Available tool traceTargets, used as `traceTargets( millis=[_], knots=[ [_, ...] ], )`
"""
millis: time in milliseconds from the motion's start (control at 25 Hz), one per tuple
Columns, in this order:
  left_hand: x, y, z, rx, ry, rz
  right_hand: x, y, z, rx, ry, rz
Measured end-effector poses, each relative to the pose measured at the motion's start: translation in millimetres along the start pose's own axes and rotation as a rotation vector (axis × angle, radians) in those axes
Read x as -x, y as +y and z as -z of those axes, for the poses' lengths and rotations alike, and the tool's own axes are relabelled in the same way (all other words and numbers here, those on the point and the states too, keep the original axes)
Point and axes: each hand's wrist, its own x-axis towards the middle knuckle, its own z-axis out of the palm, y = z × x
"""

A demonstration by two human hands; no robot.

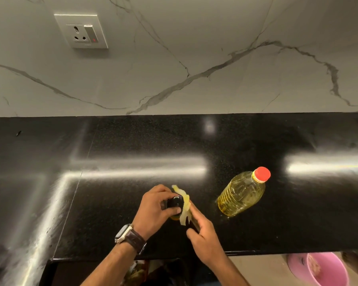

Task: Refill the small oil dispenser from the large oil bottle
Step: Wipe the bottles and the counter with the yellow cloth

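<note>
The small oil dispenser (175,203) stands on the black counter (132,182), seen from above; only its black cap and a sliver of yellow oil at its base show. My left hand (155,209) grips the black cap with curled fingers. My right hand (203,234) holds a pale yellow cloth (184,205) against the dispenser's right side. The large oil bottle (241,195), full of yellow oil and closed with a red cap (262,173), stands upright to the right, apart from both hands.
A marble-patterned wall with a socket plate (81,30) rises behind the counter. A pink bucket (322,269) sits on the floor below the counter's front edge at the right. A watch is on my left wrist.
</note>
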Motion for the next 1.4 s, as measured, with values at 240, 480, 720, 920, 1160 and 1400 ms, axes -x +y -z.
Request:
traceTargets(
  millis=[240, 480, 720, 920, 1160, 1400],
  knots=[
    [-1, 1, 1, 0.009, 0.018, -0.027, -23, -9, 3, 0.125, -0.029, 0.111],
    [3, 1, -1, 0.025, 0.055, -0.031, -48, -3, 12, 0.011, -0.097, -0.051],
    [6, -1, -5, 0.041, 0.086, -0.028, -4, 10, -7, -0.199, 0.019, -0.024],
    [5, -1, -5, 0.020, 0.108, -0.035, -35, -2, -4, -0.138, 0.008, -0.025],
    [9, 0, -5, 0.032, 0.128, -0.032, -12, 16, -11, -0.146, 0.024, -0.113],
    [7, 1, -5, 0.027, 0.123, -0.041, -34, -10, -3, -0.057, -0.009, -0.020]
  ],
)
